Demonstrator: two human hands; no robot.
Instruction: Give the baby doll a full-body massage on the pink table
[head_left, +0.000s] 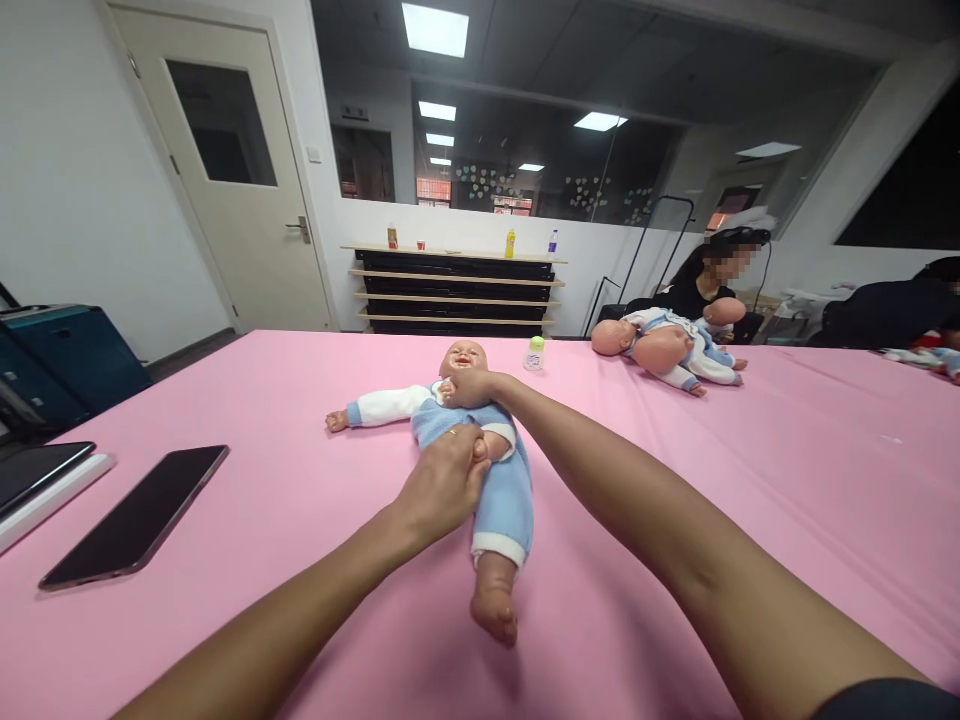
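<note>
The baby doll (433, 425) lies on its back on the pink table (315, 520), head away from us. The left hand (444, 478) has its fingers wrapped around what seems to be one bent-up foot; we take this grip as holding the leg folded. The right hand (470, 387) curls over the chest below the chin, likely steadying the upper body. We cannot tell whether its fingers pinch clothing or the doll's hand, since its own back blocks our view. Near the head, a green-capped bottle (534, 357) stands upright, its label unreadable to us. A phone (139, 515) lies well left, beside a cut-off tablet (37, 475). Far right, other dolls (664, 347) overlap, partly hiding a co-worker (701, 290).
</note>
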